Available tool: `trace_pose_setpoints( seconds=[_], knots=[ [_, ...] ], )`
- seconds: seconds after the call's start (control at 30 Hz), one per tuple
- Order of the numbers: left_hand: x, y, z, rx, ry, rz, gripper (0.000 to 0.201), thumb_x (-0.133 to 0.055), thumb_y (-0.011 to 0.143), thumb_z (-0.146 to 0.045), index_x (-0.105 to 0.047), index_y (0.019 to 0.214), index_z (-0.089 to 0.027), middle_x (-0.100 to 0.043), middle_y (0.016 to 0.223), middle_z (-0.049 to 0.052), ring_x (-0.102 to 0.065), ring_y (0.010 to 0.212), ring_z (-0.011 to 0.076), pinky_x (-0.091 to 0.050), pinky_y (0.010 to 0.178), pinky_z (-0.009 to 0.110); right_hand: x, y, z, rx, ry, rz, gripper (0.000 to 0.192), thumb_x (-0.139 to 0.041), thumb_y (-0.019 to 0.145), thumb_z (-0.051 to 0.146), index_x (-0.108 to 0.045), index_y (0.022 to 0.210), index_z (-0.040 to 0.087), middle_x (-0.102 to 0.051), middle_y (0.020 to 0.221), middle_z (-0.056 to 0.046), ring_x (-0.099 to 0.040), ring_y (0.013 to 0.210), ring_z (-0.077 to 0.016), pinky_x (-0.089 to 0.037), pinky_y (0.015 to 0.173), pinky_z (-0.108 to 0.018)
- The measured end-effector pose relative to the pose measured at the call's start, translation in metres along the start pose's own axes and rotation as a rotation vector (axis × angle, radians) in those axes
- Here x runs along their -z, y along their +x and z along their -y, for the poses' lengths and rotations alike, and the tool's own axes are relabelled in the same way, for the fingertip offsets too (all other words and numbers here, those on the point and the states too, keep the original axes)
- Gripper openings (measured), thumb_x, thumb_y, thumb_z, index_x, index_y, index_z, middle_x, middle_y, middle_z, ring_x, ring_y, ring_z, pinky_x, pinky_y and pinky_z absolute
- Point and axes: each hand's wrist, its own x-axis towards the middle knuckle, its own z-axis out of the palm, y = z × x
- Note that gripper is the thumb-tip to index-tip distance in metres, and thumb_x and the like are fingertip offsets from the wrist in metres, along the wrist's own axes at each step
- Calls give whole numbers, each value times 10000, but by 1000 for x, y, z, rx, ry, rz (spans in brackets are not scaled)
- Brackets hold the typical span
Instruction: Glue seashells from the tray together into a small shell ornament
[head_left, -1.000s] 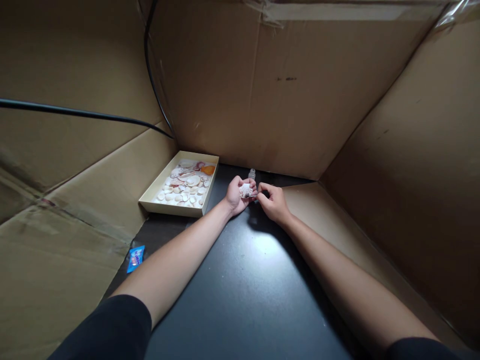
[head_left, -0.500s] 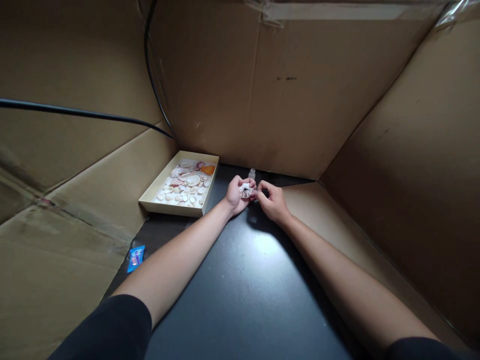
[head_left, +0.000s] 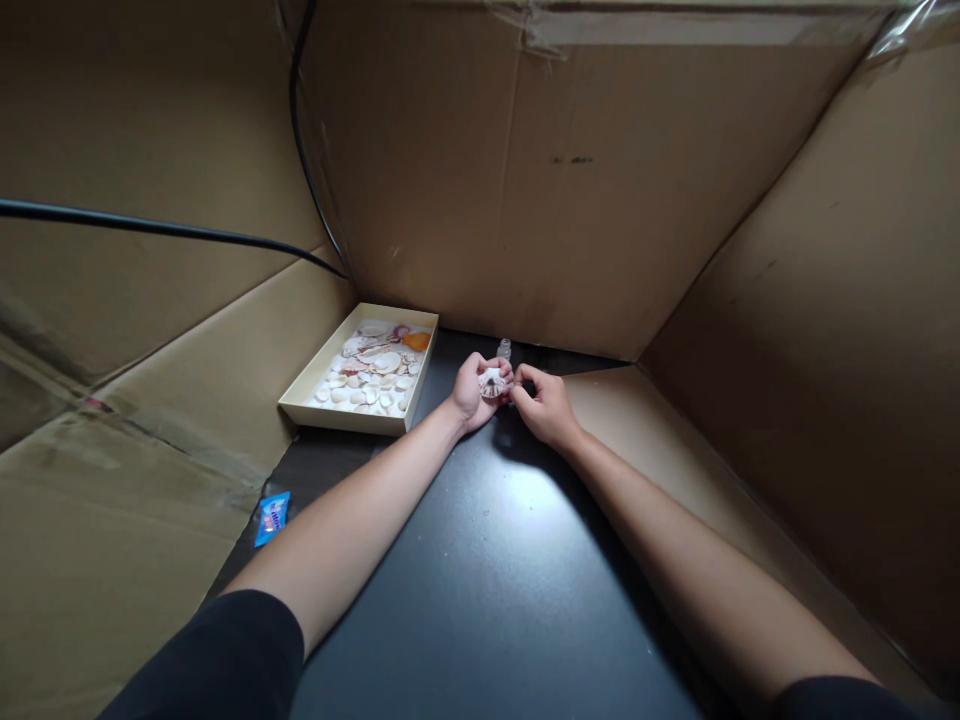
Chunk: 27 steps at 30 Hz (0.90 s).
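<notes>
A ribbed white seashell [head_left: 491, 384] with dark markings is held in my left hand [head_left: 468, 392], thumb and fingers closed around it above the dark table. Close against its right side, my right hand [head_left: 549, 408] has thumb and forefinger pinched together. Whatever sits in that pinch is too small to make out. Just behind my hands stands a small clear bottle [head_left: 504, 348], its lower part hidden by my left fingers.
At the back left, a cream box [head_left: 345, 422] holds many pale shells and one orange piece. A blue packet [head_left: 272, 518] lies near my left forearm. Cardboard walls [head_left: 585, 220] enclose the dark tabletop [head_left: 480, 600]; a black cable [head_left: 150, 222] runs along the left.
The shell has turned slightly in my left hand, showing more of its ribbed, dark-marked face. Both hands otherwise stay in nearly the same place.
</notes>
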Motion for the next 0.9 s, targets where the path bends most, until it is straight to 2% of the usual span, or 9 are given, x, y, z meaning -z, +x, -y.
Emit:
trace_pose_setpoints(
  seconds=[0.1,0.27,0.43,0.6,0.77,0.9],
  knots=[
    [2,1,1,-2,5,7,200,-349,726,-234,-458,584,-145,-397,564,40,-450,504,128,-383,461,212,0,0,1,25,1,39,156,-496,728,256,-475,601,168,-505,593,25,-424,568,-91,-326,582,-211],
    [-2,0,0,-3,-29,-13,196,-348,737,-228,-440,583,-151,-407,573,41,-448,495,126,-396,464,220,0,0,2,1,-14,-26,161,-507,757,294,-484,653,172,-489,596,36,-400,559,-85,-313,561,-201],
    [-5,-2,-2,16,-13,-61,218,-327,749,-210,-449,579,-147,-411,538,44,-440,469,125,-382,445,209,-1,0,2,41,-60,77,149,-509,726,250,-469,608,166,-470,572,34,-411,567,-86,-312,576,-198],
    [-4,-2,-1,-3,-17,-28,226,-327,742,-219,-452,571,-142,-413,566,43,-432,478,118,-385,451,212,0,0,3,8,-36,-11,152,-508,760,288,-496,665,171,-522,615,32,-419,558,-85,-316,568,-198],
    [-4,-1,-1,3,-6,-43,233,-320,740,-213,-460,568,-141,-416,541,50,-443,480,129,-382,452,218,0,-1,2,35,-76,64,155,-512,746,271,-500,631,168,-506,588,30,-429,562,-90,-321,588,-204],
    [-3,0,0,-12,-37,-49,223,-329,747,-212,-443,567,-146,-423,558,49,-445,484,124,-389,460,219,-1,-1,3,26,-81,12,151,-506,776,303,-519,697,175,-537,617,27,-447,571,-96,-329,596,-204]
  ],
)
